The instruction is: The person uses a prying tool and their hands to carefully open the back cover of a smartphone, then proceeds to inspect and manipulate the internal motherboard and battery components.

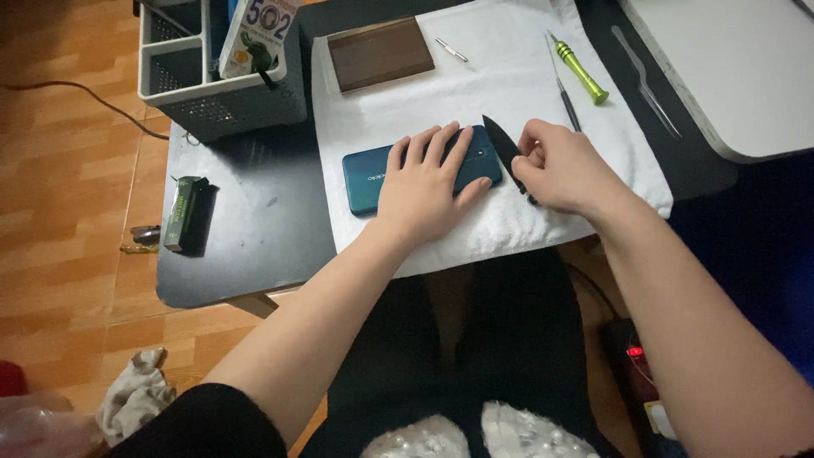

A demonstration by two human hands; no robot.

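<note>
Left hand (pixel 421 188), fingers spread, presses flat on the teal phone (pixel 373 176) at frame centre. Right hand (pixel 564 167) pinches a black knife (pixel 502 146) at the phone's right edge.

The phone (pixel 373 178) is teal — lying on a white towel (pixel 509 76) over a black tabletop (pixel 246 246). The blade (pixel 502 146) is black, the screwdriver (pixel 578 69) lime green, the small board (pixel 380 53) dark brown, the basket (pixel 212 102) grey — floor (pixel 68 170) orange wood-grain.

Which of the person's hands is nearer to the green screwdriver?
Right. The right hand lies just below the green screwdriver, gripping a black blade; the left hand is farther left.
</note>
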